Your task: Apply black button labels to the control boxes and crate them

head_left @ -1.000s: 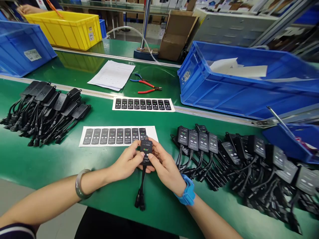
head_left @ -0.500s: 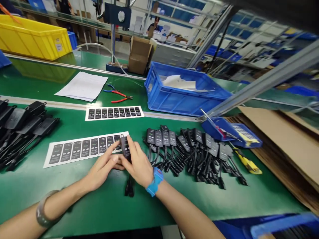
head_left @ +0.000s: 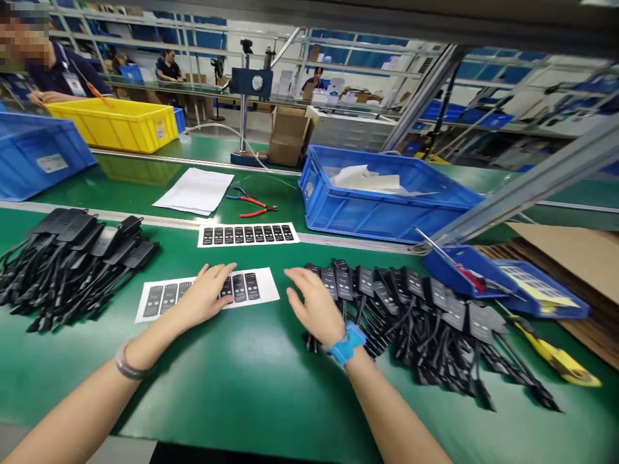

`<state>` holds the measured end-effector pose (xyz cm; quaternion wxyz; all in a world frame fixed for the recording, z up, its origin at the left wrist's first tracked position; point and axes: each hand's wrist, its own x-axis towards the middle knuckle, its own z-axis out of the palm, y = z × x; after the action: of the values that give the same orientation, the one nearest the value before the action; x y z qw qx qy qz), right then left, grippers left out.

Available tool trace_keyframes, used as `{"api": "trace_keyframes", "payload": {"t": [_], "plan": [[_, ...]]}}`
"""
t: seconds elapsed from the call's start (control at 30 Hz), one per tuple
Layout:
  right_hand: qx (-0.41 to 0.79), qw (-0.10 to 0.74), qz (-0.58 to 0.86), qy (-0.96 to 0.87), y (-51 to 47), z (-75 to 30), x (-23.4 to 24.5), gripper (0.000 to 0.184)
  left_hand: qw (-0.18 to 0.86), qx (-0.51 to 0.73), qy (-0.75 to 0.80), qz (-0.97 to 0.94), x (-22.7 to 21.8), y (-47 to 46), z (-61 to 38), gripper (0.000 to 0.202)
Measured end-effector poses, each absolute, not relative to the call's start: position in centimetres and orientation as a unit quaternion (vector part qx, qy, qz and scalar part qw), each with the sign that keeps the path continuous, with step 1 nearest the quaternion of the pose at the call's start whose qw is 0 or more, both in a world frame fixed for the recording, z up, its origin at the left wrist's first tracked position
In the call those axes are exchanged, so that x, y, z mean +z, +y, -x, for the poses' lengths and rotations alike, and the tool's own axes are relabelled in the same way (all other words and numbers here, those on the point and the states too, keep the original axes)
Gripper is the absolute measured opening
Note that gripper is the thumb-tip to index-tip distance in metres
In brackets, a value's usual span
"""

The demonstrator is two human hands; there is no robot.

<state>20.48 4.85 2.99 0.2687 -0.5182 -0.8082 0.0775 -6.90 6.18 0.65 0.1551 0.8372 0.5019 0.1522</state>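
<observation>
My left hand (head_left: pixel 206 298) lies over a white sheet of black labels (head_left: pixel 267 288), its fingers stretched out and covering several of them. Just right of that sheet, my right hand (head_left: pixel 319 312) is open, thumb apart from the fingers, at the left end of a row of small black labelled boxes with short cables (head_left: pixel 365 281). It hides part of the nearest boxes. Neither hand visibly holds anything. A second label sheet (head_left: pixel 249 235) lies farther back. At the left is a pile of black cabled boxes (head_left: pixel 77 227) with no labels showing.
Behind the sheets are papers (head_left: pixel 196 191), red-handled pliers (head_left: pixel 254 210) and a blue bin (head_left: pixel 382 209). A yellow bin (head_left: pixel 120 125) and another blue bin (head_left: pixel 43 154) stand at back left, near a co-worker (head_left: pixel 62 71). Right are small trays (head_left: pixel 541 290), a yellow cutter (head_left: pixel 561 361) and cardboard (head_left: pixel 575 258).
My hands have moved apart; the black box they held together is no longer between them. My right hand is now by the labelled row, my left over the label sheet. The view has shifted left.
</observation>
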Motion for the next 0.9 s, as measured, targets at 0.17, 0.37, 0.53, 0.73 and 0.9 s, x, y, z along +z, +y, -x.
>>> {"api": "trace_keyframes", "payload": {"t": [0.17, 0.37, 0.53, 0.73, 0.9], "plan": [[0.148, 0.332, 0.423, -0.83, 3.5, -16.7, 1.6, 0.035, 0.228, 0.165, 0.509, -0.813, 2.6, 4.8, 6.0, 0.045], [0.159, 0.391, 0.411, -0.808, 3.0, -15.7, 2.1, 0.022, 0.382, 0.278, 0.406, -0.782, 4.1, 3.5, 5.2, 0.019], [0.229, 0.432, 0.432, -0.758, 2.8, -15.7, 2.9, 0.016, 0.421, 0.306, 0.39, -0.76, 4.0, 3.3, 5.0, 0.026], [0.219, 0.442, 0.42, -0.762, 2.8, -16.1, 3.1, 0.009, 0.433, 0.306, 0.357, -0.769, 3.7, 3.1, 4.9, 0.036], [0.162, 0.446, 0.411, -0.779, 2.6, -16.2, 3.2, 0.009, 0.466, 0.312, 0.358, -0.747, 3.3, 3.1, 4.7, 0.035]]}}
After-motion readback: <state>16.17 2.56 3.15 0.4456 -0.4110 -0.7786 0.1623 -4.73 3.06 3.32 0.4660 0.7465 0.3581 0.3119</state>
